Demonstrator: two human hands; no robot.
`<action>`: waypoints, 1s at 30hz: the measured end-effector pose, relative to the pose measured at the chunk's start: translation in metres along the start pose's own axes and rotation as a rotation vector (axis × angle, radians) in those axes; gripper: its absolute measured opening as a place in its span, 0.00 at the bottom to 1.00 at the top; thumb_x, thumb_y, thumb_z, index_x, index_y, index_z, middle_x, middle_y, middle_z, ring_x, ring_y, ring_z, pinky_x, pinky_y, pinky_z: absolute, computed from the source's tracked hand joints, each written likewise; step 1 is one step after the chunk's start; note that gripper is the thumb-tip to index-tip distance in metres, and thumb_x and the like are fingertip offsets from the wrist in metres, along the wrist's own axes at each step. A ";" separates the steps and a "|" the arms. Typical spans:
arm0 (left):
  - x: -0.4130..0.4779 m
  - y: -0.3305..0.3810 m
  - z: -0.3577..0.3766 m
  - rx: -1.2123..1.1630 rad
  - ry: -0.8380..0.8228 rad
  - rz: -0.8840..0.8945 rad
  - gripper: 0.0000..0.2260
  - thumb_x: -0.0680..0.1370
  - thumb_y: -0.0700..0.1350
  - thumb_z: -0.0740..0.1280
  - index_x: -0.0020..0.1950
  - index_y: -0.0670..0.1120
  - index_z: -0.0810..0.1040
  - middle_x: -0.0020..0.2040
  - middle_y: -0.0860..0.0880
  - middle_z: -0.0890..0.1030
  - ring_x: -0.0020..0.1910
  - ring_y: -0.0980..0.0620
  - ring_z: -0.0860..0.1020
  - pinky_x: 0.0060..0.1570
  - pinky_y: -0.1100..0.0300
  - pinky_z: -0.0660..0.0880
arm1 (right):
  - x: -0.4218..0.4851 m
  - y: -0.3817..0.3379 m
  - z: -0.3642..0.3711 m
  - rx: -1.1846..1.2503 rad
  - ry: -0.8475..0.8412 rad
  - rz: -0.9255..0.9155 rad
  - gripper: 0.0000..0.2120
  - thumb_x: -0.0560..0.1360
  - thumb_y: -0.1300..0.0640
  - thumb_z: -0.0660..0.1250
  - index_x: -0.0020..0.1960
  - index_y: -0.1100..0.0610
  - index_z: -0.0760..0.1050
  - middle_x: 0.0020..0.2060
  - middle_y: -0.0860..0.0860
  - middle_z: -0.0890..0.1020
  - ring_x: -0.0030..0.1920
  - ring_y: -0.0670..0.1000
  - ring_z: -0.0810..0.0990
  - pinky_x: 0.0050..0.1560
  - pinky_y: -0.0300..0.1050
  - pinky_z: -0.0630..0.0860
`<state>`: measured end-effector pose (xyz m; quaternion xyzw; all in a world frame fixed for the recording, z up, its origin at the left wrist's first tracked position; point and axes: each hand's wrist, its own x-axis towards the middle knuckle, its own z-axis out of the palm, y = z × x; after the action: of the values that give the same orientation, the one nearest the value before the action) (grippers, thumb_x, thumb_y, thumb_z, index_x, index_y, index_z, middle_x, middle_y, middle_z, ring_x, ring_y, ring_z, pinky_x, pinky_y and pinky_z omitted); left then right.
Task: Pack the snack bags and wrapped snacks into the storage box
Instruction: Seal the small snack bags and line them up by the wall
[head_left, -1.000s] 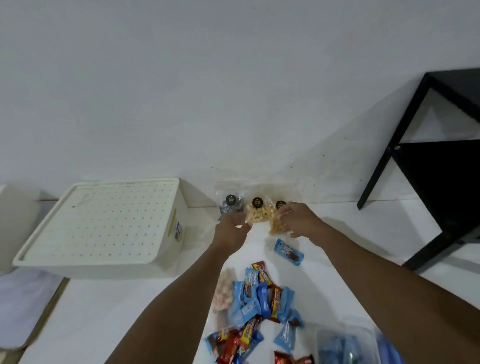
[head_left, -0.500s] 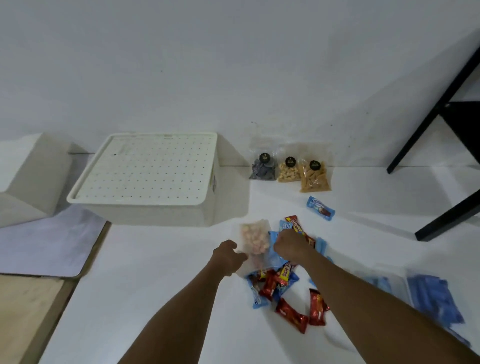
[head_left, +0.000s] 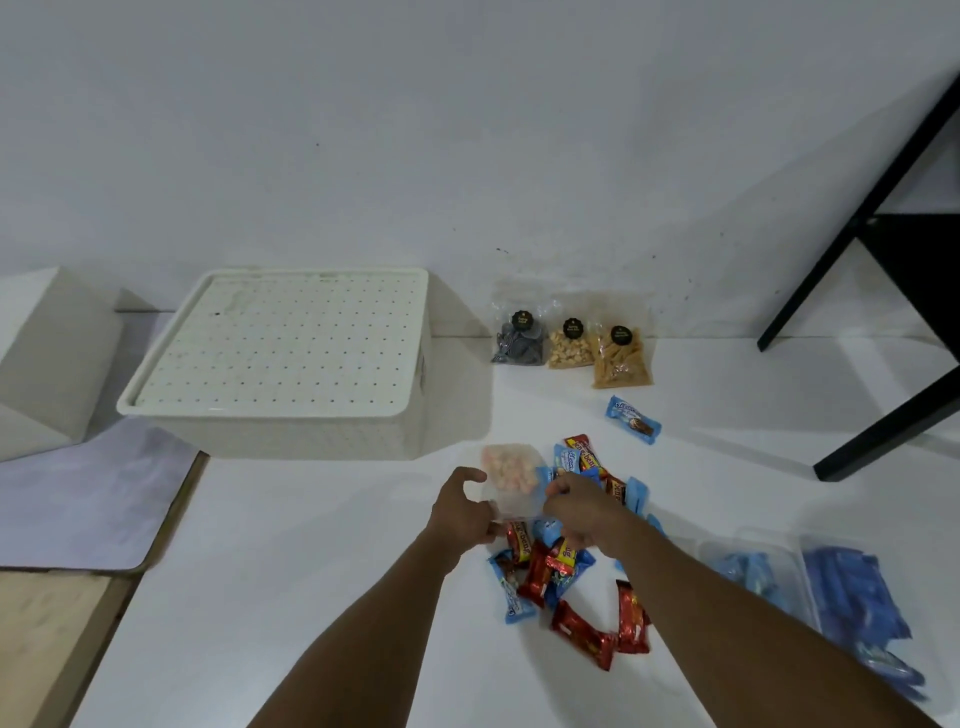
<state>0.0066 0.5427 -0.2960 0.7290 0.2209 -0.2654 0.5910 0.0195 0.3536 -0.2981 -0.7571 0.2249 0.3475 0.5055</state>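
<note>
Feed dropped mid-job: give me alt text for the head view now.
The left hand and right hand hold a clear bag of pink and white snacks at the edge of a pile of red and blue wrapped snacks on a white surface. The lidded storage box sits behind to the left; three snack bags stand against the wall.
</note>
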 end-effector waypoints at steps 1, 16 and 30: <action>-0.001 0.004 0.000 -0.033 0.001 0.005 0.13 0.77 0.33 0.63 0.59 0.47 0.70 0.43 0.39 0.80 0.34 0.43 0.81 0.40 0.54 0.77 | -0.002 -0.002 -0.001 0.019 -0.011 0.001 0.04 0.78 0.65 0.61 0.49 0.57 0.69 0.39 0.56 0.69 0.28 0.51 0.67 0.29 0.41 0.64; -0.026 0.132 -0.032 -0.290 -0.146 0.168 0.16 0.72 0.29 0.61 0.56 0.36 0.81 0.50 0.39 0.83 0.50 0.42 0.82 0.56 0.52 0.80 | -0.061 -0.106 -0.081 0.287 -0.082 -0.367 0.11 0.74 0.66 0.70 0.56 0.63 0.80 0.45 0.56 0.86 0.47 0.53 0.83 0.48 0.47 0.76; -0.073 0.228 -0.023 -0.050 0.028 0.664 0.06 0.75 0.45 0.75 0.48 0.43 0.85 0.36 0.50 0.81 0.36 0.56 0.77 0.37 0.64 0.75 | -0.141 -0.169 -0.125 0.115 0.306 -0.733 0.06 0.74 0.58 0.74 0.45 0.61 0.80 0.33 0.58 0.84 0.28 0.50 0.79 0.28 0.40 0.72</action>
<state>0.0988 0.5184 -0.0749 0.7501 -0.0142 -0.0430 0.6598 0.0813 0.3029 -0.0579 -0.8006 0.0317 0.0145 0.5981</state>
